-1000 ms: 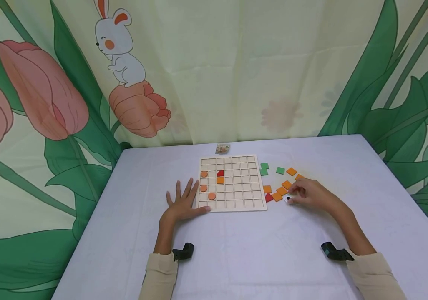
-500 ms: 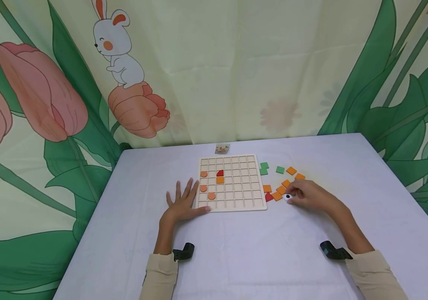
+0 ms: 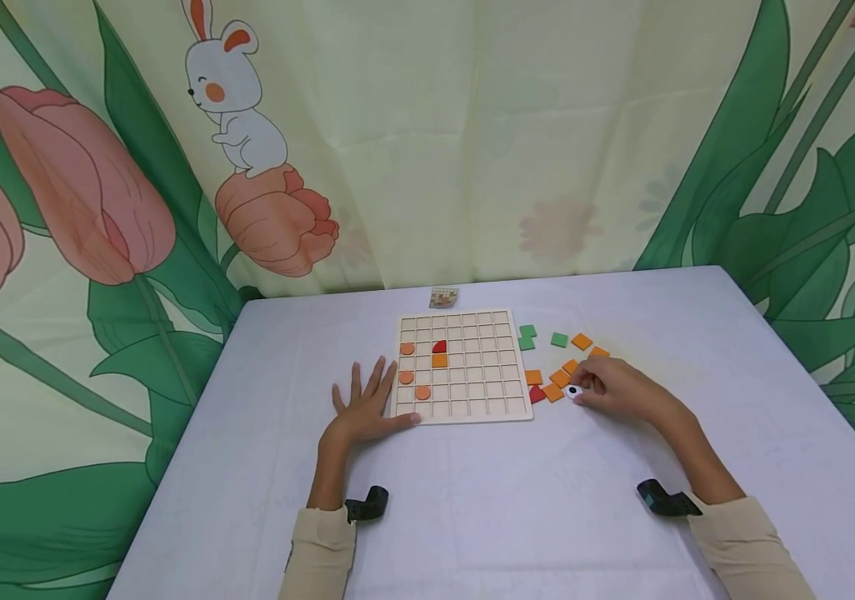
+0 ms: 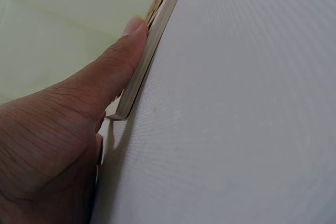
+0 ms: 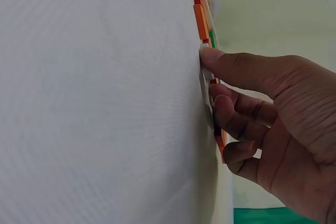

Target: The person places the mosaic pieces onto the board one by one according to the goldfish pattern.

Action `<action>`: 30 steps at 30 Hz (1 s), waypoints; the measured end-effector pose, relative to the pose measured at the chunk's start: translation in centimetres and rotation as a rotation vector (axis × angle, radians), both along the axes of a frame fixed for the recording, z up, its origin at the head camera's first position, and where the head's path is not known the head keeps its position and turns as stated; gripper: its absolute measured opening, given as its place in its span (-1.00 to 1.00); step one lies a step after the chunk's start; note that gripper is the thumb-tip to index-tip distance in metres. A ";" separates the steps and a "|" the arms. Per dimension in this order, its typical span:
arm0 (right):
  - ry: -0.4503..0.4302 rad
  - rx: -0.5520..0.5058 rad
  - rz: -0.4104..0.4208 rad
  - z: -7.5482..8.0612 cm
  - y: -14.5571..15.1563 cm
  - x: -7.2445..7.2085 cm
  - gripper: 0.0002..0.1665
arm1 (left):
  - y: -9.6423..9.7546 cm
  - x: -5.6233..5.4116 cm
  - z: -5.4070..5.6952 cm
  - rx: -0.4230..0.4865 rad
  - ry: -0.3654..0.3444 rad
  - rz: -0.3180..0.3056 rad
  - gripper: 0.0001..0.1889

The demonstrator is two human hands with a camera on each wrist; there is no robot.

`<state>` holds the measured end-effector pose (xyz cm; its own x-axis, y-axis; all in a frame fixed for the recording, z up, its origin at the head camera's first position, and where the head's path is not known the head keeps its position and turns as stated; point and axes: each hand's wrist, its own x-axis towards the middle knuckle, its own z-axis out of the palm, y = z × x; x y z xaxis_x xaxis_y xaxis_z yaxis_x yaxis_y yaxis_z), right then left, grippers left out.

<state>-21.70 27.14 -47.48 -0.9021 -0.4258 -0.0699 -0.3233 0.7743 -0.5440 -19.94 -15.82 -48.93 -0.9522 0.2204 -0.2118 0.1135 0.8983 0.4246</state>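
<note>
A square wooden grid board (image 3: 476, 392) lies on the table in the head view. My left hand (image 3: 362, 412) is spread flat at its left side, with the thumb resting on the front left corner; the left wrist view shows the thumb (image 4: 118, 59) on the board's edge. To the right of the board, my right hand (image 3: 626, 392) pinches a white round eye piece (image 3: 573, 392) with a black dot, between thumb and fingertips. In the right wrist view the thumb (image 5: 241, 69) touches its pale edge, low over the cloth. Orange square tiles (image 3: 553, 392) lie close to these fingertips.
Orange discs (image 3: 423, 392), a red quarter-round piece (image 3: 439, 346) and an orange square (image 3: 439, 361) sit in the board's cells. Green tiles (image 3: 559, 340) and another red piece (image 3: 537, 395) lie at its right. A small patterned card (image 3: 443, 297) lies behind the board.
My right hand has shifted slightly left with the eye piece, whose face now shows more fully. The left hand has stayed in place on the board.
</note>
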 end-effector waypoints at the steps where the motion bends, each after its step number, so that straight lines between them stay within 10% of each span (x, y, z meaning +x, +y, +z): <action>1: 0.001 0.003 0.006 0.1 0.0 0.0 -0.70 | 0.0 0.0 0.0 0.001 0.001 -0.001 0.12; 30: 0.022 0.039 -0.015 0.9 -0.8 -0.2 -0.70 | 0.0 0.0 -0.1 -0.016 -0.011 0.008 0.14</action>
